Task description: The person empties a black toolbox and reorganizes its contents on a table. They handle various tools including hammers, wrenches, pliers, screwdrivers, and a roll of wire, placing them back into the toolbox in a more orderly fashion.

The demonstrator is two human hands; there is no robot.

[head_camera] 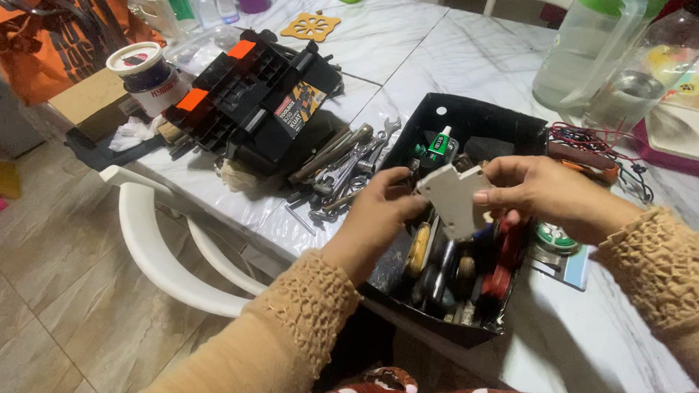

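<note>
White plastic block (454,200) between both hands (380,213)

White plastic part (456,200) between both hands, left hand (380,213), right hand (539,191)

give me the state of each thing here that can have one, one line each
white plastic part: held up by both hands over the tray
left hand: gripping the part
right hand: gripping the part
black tray: open, full of tools
black organiser case: open
clear bottle: partly filled
white chair: unoccupied
</note>
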